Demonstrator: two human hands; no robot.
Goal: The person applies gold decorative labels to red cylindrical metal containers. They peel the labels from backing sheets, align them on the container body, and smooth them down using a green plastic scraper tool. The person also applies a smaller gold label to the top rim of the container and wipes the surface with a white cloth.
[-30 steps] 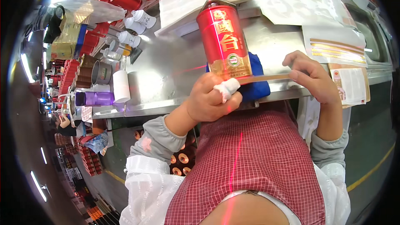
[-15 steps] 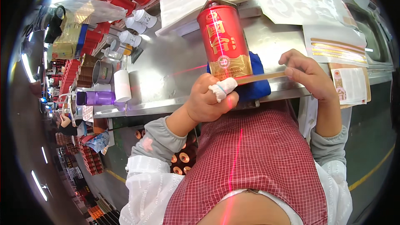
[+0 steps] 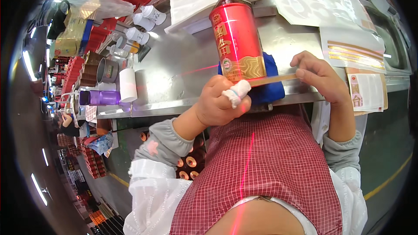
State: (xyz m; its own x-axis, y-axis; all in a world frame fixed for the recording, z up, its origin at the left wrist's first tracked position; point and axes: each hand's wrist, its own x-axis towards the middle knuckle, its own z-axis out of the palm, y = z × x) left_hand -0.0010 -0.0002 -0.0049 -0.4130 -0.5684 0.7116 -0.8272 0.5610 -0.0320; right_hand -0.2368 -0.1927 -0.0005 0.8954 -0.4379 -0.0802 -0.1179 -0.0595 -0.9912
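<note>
A red bottle (image 3: 241, 28) with gold lettering and a gold patterned lower band lies on a blue support (image 3: 274, 78), its neck pointing away from me. My left hand (image 3: 220, 102) is closed at the bottle's near end, and a finger with a white cloth cover (image 3: 237, 92) presses there. From that finger a narrow gold strip (image 3: 274, 79) stretches to the right. My right hand (image 3: 322, 76) pinches the strip's far end between thumb and fingers. The left fingertips are partly hidden behind the hand.
White sheets (image 3: 217, 2) lie along the back of the metal table (image 3: 174, 61). More gold strips (image 3: 355, 54) rest on paper at right, above a label stack (image 3: 365, 91). At left stand a white roll (image 3: 128, 85), a purple bottle (image 3: 100, 97), a metal cup (image 3: 107, 70) and several white bottles (image 3: 153, 15).
The red bottle has turned about its long axis, so its gold lettering has shifted to the left side. Both hands stay almost in place, with the strip still stretched between them.
</note>
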